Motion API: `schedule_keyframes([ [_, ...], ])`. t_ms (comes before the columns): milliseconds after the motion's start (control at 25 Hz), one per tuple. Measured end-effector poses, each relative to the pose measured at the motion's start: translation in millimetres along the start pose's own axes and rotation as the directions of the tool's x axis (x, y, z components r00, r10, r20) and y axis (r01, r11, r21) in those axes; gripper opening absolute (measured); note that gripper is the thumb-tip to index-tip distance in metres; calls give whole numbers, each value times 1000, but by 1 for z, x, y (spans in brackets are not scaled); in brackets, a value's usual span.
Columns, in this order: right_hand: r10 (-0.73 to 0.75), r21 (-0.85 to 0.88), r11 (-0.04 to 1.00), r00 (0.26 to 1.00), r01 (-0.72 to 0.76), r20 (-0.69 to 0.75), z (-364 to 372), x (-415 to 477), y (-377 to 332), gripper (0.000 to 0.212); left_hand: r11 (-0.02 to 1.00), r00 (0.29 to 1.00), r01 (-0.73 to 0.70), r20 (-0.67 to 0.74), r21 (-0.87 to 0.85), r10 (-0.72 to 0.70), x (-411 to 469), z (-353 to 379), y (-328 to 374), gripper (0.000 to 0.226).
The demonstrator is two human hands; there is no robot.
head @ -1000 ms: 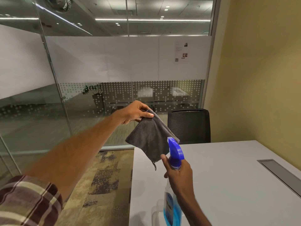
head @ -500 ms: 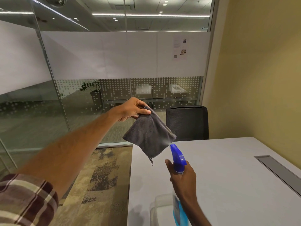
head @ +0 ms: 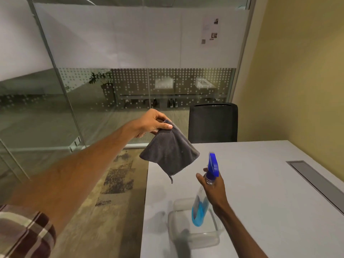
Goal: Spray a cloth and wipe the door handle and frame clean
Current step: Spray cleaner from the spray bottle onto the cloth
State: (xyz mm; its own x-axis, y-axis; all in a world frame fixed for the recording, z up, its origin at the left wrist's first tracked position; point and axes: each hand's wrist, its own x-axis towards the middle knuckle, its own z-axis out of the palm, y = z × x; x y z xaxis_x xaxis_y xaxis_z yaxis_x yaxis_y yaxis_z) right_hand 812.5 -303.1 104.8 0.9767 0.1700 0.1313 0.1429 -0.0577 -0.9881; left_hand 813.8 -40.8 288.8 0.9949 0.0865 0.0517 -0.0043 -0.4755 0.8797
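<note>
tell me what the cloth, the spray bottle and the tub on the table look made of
Cloth: grey microfibre or terry by the look, matte and fuzzy, draping limp. Spray bottle: clear glossy plastic showing blue liquid, with an opaque blue plastic trigger head. Tub: translucent plastic, probably, with rounded corners and a soft sheen.

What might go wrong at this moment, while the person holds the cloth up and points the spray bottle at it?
1. The grey cloth hangs from a pinch of the left hand at one corner only; it may swing, so spray could miss it.
2. Missed mist would probably fall on the white table or the carpet.
3. The right hand grips the spray bottle at its neck, tilted above a clear container; it may slip.
</note>
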Motion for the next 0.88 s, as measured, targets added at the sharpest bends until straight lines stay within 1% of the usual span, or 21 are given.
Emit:
schedule_keyframes([
  [80,3,-26,1000,1000,-2,30,-4,4,20,32,999,999,34,-4,-2,-34,-6,14,-17,9],
  [280,28,-52,998,996,-23,80,-20,9,60,29,994,994,110,-16,-17,-110,-22,44,-56,13],
  [360,39,-56,998,994,-33,103,-24,12,72,25,991,990,134,-34,-30,-135,-28,54,-68,8],
  [480,53,-69,997,983,-42,173,-25,14,88,24,986,986,163,-37,-24,-164,-37,65,-83,6],
  [560,58,-78,996,975,-43,213,-25,15,97,23,984,984,175,-38,-19,-175,-41,70,-89,7],
  [880,58,-94,995,957,-33,284,-37,28,112,25,981,980,192,-54,-9,-192,-57,77,-101,14],
])
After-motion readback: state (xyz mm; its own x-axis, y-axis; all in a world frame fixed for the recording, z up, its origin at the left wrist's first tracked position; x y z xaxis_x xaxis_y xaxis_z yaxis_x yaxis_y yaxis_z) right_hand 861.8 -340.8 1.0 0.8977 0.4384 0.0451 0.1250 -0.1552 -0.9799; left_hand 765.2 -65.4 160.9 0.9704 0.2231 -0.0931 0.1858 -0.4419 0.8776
